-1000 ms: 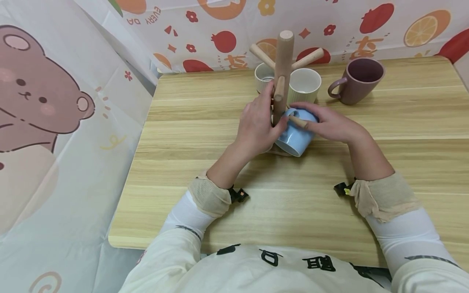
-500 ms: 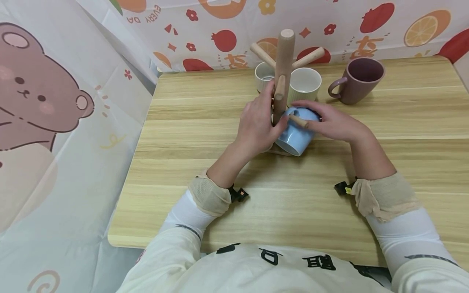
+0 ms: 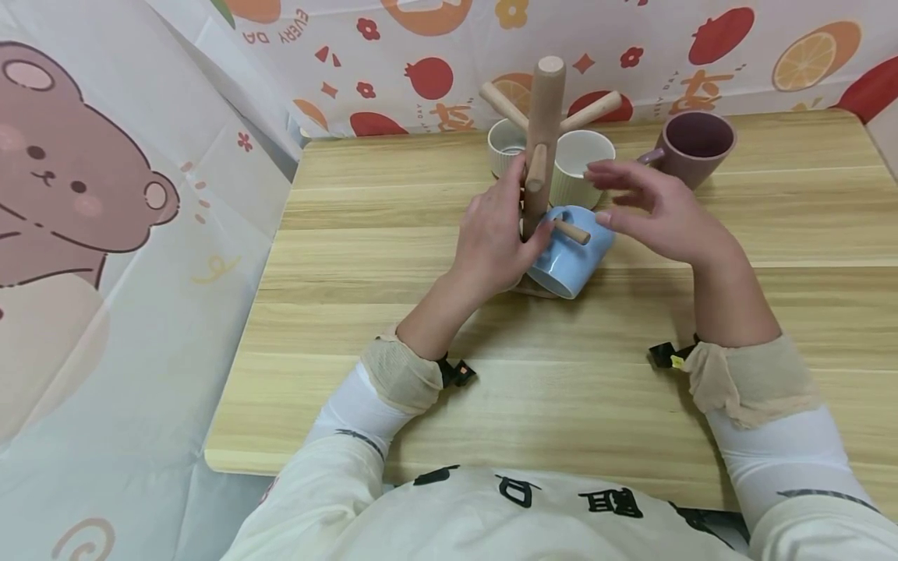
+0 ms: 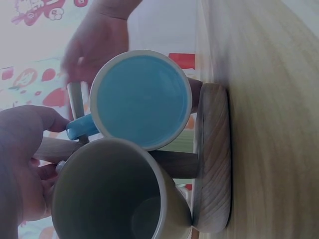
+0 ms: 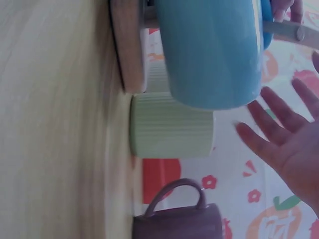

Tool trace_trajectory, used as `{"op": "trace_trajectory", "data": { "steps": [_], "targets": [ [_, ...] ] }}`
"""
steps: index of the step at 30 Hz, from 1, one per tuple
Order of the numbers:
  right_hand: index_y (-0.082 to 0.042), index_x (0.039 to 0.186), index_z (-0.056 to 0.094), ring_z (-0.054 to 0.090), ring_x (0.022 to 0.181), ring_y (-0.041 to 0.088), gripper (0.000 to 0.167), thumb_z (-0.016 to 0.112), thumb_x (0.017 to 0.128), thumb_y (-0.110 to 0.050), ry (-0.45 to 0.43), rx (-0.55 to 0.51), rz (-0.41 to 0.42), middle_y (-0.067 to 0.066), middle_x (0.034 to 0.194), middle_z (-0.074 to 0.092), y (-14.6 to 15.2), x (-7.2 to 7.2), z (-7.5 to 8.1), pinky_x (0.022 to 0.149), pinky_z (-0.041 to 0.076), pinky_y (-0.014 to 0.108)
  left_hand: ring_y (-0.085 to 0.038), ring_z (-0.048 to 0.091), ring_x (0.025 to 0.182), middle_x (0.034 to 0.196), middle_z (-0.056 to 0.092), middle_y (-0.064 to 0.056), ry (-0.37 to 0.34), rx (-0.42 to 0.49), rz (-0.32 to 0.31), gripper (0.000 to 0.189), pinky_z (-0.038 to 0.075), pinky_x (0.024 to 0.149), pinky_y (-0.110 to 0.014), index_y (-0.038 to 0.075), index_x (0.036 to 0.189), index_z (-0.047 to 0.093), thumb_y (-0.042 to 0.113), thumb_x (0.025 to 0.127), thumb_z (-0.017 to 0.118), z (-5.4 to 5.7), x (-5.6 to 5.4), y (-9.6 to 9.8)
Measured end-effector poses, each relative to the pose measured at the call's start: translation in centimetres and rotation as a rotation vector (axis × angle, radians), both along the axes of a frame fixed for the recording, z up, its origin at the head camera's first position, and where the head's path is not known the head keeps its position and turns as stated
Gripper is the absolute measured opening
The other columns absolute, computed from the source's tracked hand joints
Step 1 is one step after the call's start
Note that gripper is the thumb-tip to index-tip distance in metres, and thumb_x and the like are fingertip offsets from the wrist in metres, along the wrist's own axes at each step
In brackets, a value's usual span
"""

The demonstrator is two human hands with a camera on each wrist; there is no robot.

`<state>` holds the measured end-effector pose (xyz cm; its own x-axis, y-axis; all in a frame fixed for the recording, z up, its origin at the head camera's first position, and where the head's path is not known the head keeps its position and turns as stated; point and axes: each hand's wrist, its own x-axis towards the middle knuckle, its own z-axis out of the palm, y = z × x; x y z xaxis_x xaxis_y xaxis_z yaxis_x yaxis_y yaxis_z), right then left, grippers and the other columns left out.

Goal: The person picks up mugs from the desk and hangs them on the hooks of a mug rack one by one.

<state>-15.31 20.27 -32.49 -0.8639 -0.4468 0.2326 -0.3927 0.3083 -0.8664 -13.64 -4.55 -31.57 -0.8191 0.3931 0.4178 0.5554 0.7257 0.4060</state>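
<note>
A light blue mug hangs tilted by its handle on a low peg of a wooden mug tree. My left hand grips the mug tree's post, its thumb right at the blue mug's handle. My right hand is off to the right of the blue mug with relaxed, spread fingers and holds nothing; the right wrist view shows its fingers near the mug's end. In the left wrist view, a pale mug sits on the tree's near side, hidden behind my left hand in the head view.
Behind the tree stand a pale green ribbed cup and a white ribbed cup. A purple mug is at the back right, its handle partly behind my right hand. A fruit-print curtain borders the wooden table's far edge.
My right hand has let go of the blue mug and drawn back up and to the right. The mug stays on its peg; my left hand has not moved.
</note>
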Motion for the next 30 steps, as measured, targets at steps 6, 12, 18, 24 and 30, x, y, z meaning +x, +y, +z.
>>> {"op": "trace_trajectory", "data": {
  "steps": [6, 12, 18, 24, 30],
  "targets": [
    [0.005, 0.130, 0.056, 0.061, 0.115, 0.016, 0.047, 0.071, 0.088, -0.012, 0.346, -0.283, -0.191, 0.006, 0.122, 0.066, -1.5, 1.2, 1.3, 0.098, 0.047, 0.028, -0.017, 0.060, 0.095, 0.109, 0.064, -0.006, 0.014, 0.030, -0.005, 0.070, 0.046, 0.088, -0.039, 0.004, 0.142, 0.031, 0.030, 0.088, 0.067, -0.2, -0.1, -0.1],
    [0.003, 0.115, 0.062, 0.057, 0.110, 0.031, 0.075, 0.067, 0.082, -0.064, 0.736, -0.341, -0.386, 0.020, 0.110, 0.064, -4.2, 2.1, 3.7, 0.096, 0.043, 0.031, -0.015, 0.061, 0.097, 0.113, 0.064, -0.005, 0.002, 0.013, -0.010, 0.070, 0.046, 0.090, -0.038, 0.005, 0.142, 0.030, 0.032, 0.088, 0.067, -0.3, -0.3, 0.0],
    [-0.016, 0.115, 0.069, 0.049, 0.119, 0.038, 0.074, 0.050, 0.081, -0.079, 1.056, -0.133, -0.323, 0.018, 0.122, 0.062, -6.1, 0.7, 5.6, 0.109, 0.031, 0.055, -0.016, 0.061, 0.096, 0.113, 0.064, -0.005, 0.018, 0.012, -0.014, 0.071, 0.046, 0.089, -0.038, 0.005, 0.143, 0.031, 0.032, 0.088, 0.068, -0.3, -0.2, -0.2],
    [-0.020, 0.124, 0.067, 0.054, 0.112, 0.039, 0.082, 0.032, 0.085, -0.083, 1.158, 0.139, -0.196, 0.023, 0.111, 0.064, -6.6, -1.3, 6.8, 0.113, 0.028, 0.059, -0.018, 0.061, 0.093, 0.106, 0.064, -0.005, 0.072, 0.012, -0.032, 0.073, 0.047, 0.087, -0.040, 0.003, 0.143, 0.030, 0.030, 0.087, 0.067, -0.6, -0.4, -0.1],
    [-0.021, 0.127, 0.066, 0.050, 0.072, 0.038, 0.084, 0.026, 0.086, -0.082, 1.193, 0.304, -0.134, 0.021, 0.072, 0.052, -7.1, -2.3, 6.9, 0.107, 0.039, 0.050, -0.019, 0.061, 0.091, 0.101, 0.064, -0.006, 0.114, 0.007, -0.020, 0.072, 0.048, 0.086, -0.041, 0.002, 0.143, 0.031, 0.030, 0.086, 0.067, -0.7, -0.5, -0.2]
  ]
}}
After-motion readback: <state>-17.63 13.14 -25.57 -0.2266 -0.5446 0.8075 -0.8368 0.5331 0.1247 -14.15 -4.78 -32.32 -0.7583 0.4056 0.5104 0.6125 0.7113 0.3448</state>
